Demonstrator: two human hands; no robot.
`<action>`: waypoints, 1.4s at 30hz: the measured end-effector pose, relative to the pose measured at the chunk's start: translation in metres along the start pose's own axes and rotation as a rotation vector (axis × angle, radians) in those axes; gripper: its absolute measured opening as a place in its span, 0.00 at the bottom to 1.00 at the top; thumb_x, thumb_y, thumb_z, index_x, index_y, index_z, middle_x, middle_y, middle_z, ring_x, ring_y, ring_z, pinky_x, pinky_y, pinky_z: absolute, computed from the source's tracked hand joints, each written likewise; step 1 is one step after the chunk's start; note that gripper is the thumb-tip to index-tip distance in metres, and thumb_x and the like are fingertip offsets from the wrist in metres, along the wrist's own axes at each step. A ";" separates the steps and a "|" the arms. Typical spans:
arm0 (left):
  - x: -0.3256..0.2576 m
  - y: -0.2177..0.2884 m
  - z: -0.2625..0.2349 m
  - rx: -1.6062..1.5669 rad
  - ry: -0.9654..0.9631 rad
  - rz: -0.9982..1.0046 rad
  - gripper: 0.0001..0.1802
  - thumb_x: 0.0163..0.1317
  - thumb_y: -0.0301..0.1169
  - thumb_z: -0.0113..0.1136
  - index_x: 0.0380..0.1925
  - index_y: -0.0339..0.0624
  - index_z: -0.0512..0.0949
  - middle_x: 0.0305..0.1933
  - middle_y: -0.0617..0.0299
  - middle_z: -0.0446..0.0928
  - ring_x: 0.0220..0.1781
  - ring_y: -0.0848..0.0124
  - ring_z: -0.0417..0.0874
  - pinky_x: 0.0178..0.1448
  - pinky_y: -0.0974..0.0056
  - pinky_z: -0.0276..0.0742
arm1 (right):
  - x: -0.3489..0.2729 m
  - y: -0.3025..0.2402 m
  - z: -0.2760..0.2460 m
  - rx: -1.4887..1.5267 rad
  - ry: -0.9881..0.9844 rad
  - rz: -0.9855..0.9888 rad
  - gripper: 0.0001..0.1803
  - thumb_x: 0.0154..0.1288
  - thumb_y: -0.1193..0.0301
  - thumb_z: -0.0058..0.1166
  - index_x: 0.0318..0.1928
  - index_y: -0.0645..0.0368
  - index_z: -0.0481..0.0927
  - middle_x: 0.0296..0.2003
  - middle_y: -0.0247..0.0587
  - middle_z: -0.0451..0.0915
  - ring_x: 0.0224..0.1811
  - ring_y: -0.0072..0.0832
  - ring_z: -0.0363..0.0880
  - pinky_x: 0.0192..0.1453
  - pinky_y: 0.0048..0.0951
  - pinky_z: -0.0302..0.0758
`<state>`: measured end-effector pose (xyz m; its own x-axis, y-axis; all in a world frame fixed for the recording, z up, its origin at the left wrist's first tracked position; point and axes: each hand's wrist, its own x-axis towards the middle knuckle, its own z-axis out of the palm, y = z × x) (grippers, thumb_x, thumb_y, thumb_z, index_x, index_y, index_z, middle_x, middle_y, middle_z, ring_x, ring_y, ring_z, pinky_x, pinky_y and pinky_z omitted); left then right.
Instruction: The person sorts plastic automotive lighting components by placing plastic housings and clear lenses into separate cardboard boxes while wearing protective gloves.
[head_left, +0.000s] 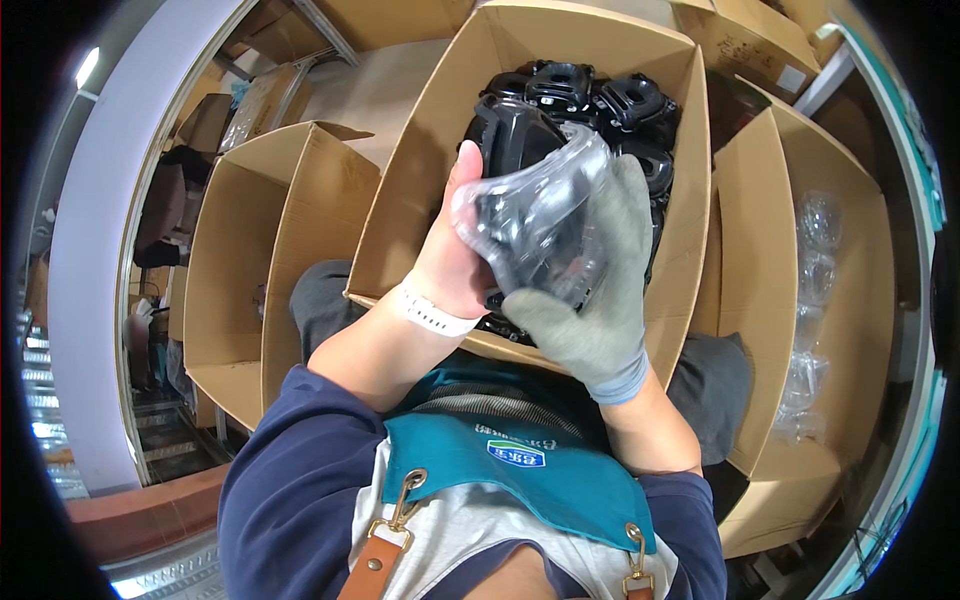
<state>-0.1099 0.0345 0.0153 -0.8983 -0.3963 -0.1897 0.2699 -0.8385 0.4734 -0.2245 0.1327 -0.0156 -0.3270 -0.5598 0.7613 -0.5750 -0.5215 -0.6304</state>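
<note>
Clear plastic bag (pixel 540 215) around a black part (pixel 515 135) sits gripped between both hands, left (pixel 455 255) bare, right (pixel 600 290) gloved.

A black moulded part (pixel 520 135), half sheathed in a crumpled clear bag (pixel 540 225), is held tilted above the box (pixel 420 170).

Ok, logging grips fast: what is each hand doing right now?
Left hand: bare, closed on the black plastic part in its clear bag.
Right hand: grey glove, closed on the same bag.
</note>
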 end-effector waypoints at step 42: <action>0.011 -0.053 0.015 0.325 0.333 0.668 0.27 0.74 0.47 0.31 0.54 0.38 0.73 0.50 0.59 0.78 0.50 0.65 0.78 0.56 0.62 0.71 | -0.014 -0.001 -0.001 -0.600 0.148 0.065 0.52 0.50 0.57 0.71 0.68 0.68 0.57 0.64 0.61 0.61 0.70 0.53 0.55 0.71 0.47 0.57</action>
<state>-0.1391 0.0804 0.0008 -0.4197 -0.9077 -0.0003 0.5521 -0.2555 0.7937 -0.2205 0.1418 -0.0250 -0.4512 -0.4610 0.7642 -0.8577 -0.0126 -0.5140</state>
